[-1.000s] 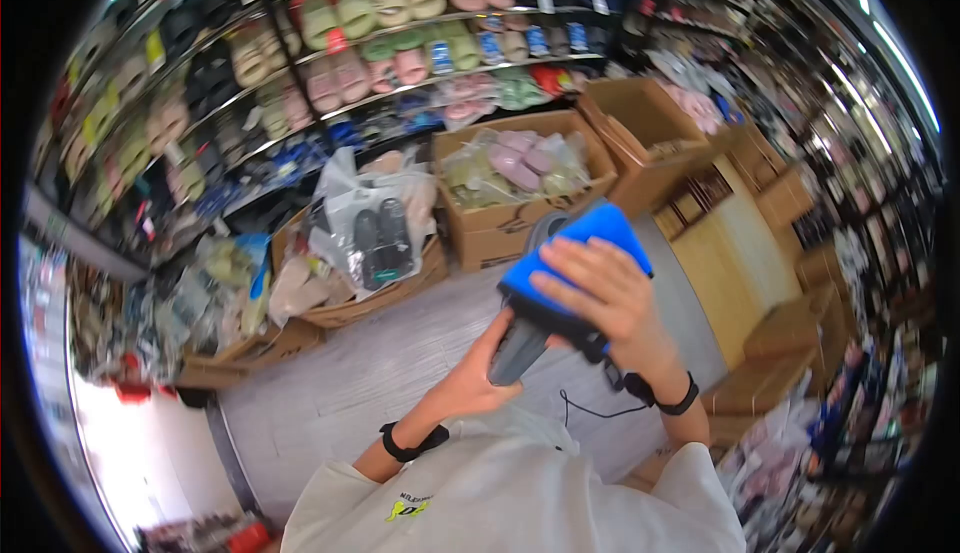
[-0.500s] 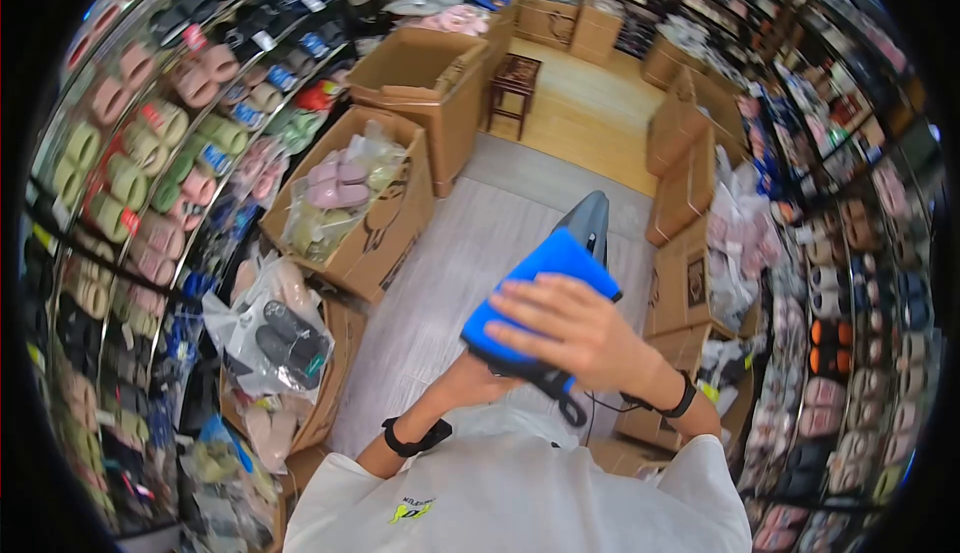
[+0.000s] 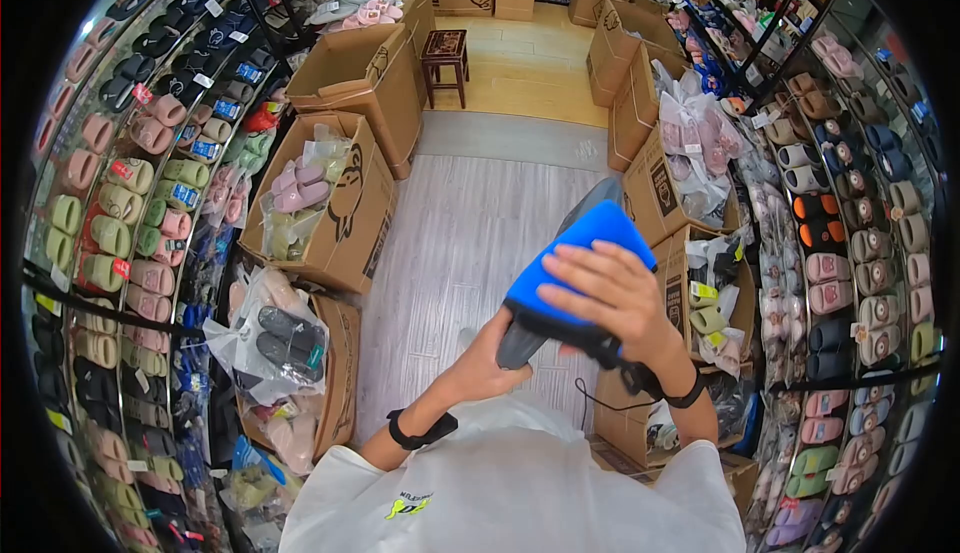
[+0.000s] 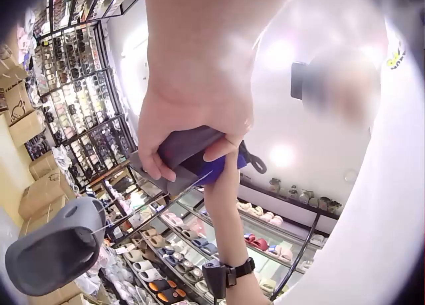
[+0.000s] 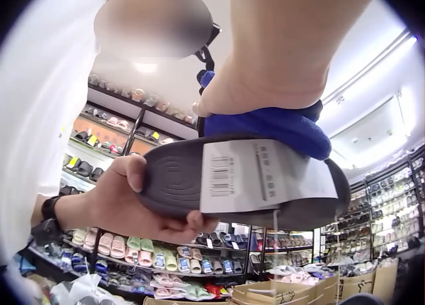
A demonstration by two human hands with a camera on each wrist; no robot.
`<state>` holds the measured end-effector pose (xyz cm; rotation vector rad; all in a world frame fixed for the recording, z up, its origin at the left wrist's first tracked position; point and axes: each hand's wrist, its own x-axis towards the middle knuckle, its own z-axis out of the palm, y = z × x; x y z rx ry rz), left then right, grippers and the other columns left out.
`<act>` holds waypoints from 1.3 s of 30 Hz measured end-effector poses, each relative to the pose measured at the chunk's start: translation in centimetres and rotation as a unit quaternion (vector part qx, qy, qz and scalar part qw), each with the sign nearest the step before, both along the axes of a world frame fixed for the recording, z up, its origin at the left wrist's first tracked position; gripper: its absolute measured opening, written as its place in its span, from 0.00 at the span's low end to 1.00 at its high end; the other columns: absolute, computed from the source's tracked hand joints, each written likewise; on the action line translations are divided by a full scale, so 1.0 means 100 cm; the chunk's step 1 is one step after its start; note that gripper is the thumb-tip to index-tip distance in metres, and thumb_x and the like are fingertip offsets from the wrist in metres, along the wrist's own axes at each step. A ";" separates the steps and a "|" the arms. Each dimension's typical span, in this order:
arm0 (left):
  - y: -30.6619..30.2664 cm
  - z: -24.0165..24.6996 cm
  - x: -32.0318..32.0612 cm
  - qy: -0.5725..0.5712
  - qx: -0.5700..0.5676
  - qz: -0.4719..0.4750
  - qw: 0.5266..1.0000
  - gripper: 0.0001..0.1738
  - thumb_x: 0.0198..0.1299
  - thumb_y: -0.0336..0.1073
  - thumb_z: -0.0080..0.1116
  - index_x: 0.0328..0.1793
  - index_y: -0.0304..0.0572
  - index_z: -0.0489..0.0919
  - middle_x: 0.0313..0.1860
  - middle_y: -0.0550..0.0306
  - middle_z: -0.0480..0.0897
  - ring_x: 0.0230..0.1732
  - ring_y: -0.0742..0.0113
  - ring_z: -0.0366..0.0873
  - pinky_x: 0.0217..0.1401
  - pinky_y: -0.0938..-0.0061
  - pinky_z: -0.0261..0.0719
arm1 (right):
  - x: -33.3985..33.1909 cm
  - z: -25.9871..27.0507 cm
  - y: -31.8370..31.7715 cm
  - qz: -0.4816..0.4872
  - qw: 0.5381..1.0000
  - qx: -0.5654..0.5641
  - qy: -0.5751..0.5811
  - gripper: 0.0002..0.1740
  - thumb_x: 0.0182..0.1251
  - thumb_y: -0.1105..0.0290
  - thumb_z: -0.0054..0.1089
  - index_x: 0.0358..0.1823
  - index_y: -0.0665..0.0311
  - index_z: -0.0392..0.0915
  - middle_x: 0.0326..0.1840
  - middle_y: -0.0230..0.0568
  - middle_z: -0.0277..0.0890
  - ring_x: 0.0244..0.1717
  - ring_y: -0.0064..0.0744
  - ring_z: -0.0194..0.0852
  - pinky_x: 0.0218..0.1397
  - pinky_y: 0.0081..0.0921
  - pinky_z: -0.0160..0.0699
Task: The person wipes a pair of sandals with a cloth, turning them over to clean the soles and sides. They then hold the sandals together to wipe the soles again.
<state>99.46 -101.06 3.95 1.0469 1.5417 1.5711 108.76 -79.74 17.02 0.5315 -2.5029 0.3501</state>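
Observation:
In the head view my left hand [image 3: 485, 361] grips a dark grey slipper [image 3: 520, 341] by one end. My right hand [image 3: 618, 298] lies over a blue pad [image 3: 590, 243] with a black edge, its fingers spread across the blue face. Seen from the right wrist, the slipper's sole [image 5: 174, 179] bears a white barcode label [image 5: 232, 175], and the pad [image 5: 265, 127] rests along its upper side. Another grey slipper [image 4: 56, 248] hangs from a clear string in the left wrist view. The right thumb's position is unclear.
Racks of slippers [image 3: 120, 263] rise on both sides. Cardboard boxes [image 3: 345, 198] with bagged slippers line the floor at left and right [image 3: 655, 188]. A small wooden stool [image 3: 445, 48] stands ahead, and a black cord [image 3: 605, 408] hangs near my right wrist.
The view has swung round from the left racks to face along the aisle. The pad and right hand dipped left, then came back right and up; both holds look the same.

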 end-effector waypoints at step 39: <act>-0.344 0.022 0.318 0.006 0.076 0.026 0.997 0.60 0.46 0.15 0.50 0.89 0.44 0.41 0.73 0.46 0.70 0.77 0.64 0.65 0.74 0.73 0.62 | 0.279 -0.025 -0.309 -0.005 0.991 -0.121 0.058 0.32 0.74 0.42 0.58 0.61 0.63 0.83 0.65 0.48 0.81 0.70 0.51 0.76 0.74 0.48 0.67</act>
